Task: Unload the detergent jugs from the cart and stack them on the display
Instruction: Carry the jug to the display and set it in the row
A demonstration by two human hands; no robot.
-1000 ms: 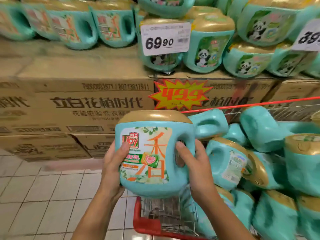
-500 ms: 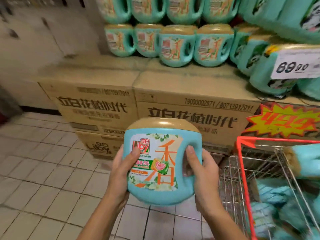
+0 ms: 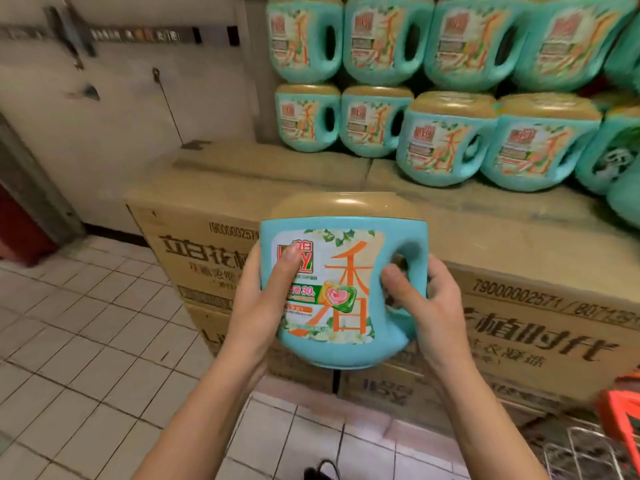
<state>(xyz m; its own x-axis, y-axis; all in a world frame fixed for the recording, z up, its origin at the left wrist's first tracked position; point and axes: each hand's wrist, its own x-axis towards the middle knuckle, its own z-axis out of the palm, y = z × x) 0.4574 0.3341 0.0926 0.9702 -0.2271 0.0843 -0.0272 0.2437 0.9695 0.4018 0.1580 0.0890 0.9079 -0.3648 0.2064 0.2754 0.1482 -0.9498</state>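
I hold a teal detergent jug [image 3: 346,292] with a gold cap upright in front of me, label facing me. My left hand [image 3: 258,306] grips its left side, thumb across the label. My right hand [image 3: 427,303] grips the handle side, thumb at the handle opening. Behind the jug stands the display: stacked cardboard cartons [image 3: 540,320] with two rows of matching jugs [image 3: 446,140] on top at the upper right. A bare stretch of carton top [image 3: 249,174] lies left of those jugs. Only a red corner of the cart [image 3: 620,420] shows at the lower right.
A white wall [image 3: 114,133] runs along the left behind the cartons. White tiled floor [image 3: 86,358] spreads to the left and below. A dark red object [image 3: 17,230] stands at the far left edge.
The view has swung left: the cart has slid almost out of frame and the price tag is gone. The jug stays gripped in both hands, closer to the left end of the display.
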